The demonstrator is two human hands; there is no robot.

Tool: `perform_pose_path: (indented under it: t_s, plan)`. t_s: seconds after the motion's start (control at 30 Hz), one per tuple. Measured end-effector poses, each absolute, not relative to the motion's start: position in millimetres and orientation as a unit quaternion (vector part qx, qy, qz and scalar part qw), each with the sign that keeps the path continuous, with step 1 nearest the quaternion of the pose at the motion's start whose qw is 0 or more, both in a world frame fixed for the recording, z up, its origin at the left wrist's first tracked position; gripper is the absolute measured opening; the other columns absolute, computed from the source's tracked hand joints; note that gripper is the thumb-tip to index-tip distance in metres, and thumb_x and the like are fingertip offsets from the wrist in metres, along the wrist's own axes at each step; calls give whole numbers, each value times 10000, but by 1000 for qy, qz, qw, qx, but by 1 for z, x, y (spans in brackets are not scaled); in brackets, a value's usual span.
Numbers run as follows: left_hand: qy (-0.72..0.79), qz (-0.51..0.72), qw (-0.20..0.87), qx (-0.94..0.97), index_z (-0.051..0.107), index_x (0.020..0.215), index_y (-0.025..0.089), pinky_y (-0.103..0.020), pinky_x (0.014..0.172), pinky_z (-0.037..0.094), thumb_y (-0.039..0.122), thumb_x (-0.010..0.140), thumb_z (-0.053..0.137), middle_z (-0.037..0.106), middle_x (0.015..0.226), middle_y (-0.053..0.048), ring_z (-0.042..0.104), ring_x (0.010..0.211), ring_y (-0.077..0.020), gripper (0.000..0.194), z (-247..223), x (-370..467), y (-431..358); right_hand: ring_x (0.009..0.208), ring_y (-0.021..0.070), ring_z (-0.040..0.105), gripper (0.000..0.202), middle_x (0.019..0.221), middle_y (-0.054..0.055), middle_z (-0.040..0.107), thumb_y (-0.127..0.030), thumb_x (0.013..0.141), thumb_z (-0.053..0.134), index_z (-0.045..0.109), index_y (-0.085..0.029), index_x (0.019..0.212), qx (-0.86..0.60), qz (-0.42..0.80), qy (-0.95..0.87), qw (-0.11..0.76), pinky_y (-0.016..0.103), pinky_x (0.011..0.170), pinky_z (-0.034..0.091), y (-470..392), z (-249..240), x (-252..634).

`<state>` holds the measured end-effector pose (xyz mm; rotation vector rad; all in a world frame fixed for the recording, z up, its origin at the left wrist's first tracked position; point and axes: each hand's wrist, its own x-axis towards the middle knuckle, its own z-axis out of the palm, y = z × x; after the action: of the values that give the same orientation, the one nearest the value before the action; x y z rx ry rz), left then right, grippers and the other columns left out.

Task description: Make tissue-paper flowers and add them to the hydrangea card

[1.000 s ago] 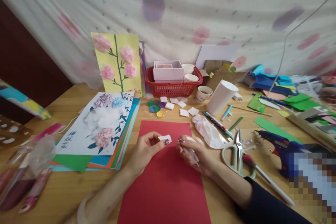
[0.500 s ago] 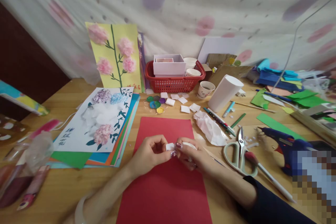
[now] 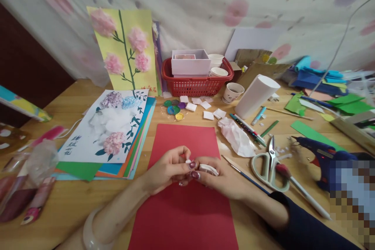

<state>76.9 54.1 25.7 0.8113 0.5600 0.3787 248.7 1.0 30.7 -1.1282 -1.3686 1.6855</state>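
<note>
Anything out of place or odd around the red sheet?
Yes: a crumpled white paper lies to the right of the red sheet, rumpled rather than flat, and small white scraps are scattered loose beside the scissors.

A craft corner is shown by the wooden table, where coloured paper is stacked at left and scissors and a glue gun are laid at right. A flower picture is propped at far left, and the far side is hung with a flowered curtain.
</note>
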Motion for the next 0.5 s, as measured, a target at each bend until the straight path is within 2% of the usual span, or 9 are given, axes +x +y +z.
perform_pose_path:
  t_s: [0.13, 0.23, 0.3, 0.43, 0.5]
  plan:
    - [277, 172, 862, 389, 421, 822, 205, -187, 456, 324, 567, 748, 699, 410, 521, 104, 297, 424, -41, 462, 27, 78, 51, 532, 83, 382, 345, 586, -32, 473, -452, 819, 638, 567, -138, 693, -458, 633, -539, 314, 217, 505, 291, 0, 26, 251]
    - [274, 186, 864, 380, 418, 835, 209, -203, 494, 358, 652, 775, 605, 319, 487, 122, 329, 449, -64, 485, 27, 78, 51, 495, 80, 382, 302, 544, -35, 473, -394, 837, 575, 576, -143, 669, -471, 626, -531, 322, 211, 474, 278, 0, 18, 253]
    - [271, 194, 861, 383, 407, 852, 214, -211, 519, 371, 613, 789, 610, 342, 496, 120, 362, 473, -72, 452, 28, 77, 51, 474, 76, 376, 272, 523, -38, 471, -356, 831, 551, 584, -146, 662, -472, 630, -521, 330, 205, 452, 266, 1, 15, 255]
    - [260, 233, 821, 452, 398, 833, 209, -216, 579, 382, 391, 787, 679, 561, 637, 57, 453, 568, -76, 338, 27, 77, 50, 465, 74, 375, 227, 535, -43, 467, -323, 813, 531, 626, -145, 710, -469, 645, -484, 362, 196, 437, 285, 3, 12, 257]
    - [263, 265, 783, 497, 423, 814, 197, -221, 652, 411, 311, 795, 679, 606, 722, 25, 518, 669, -88, 281, 27, 78, 50, 460, 73, 352, 225, 540, -47, 442, -329, 802, 537, 643, -145, 729, -461, 660, -451, 385, 189, 415, 267, 5, 13, 257]
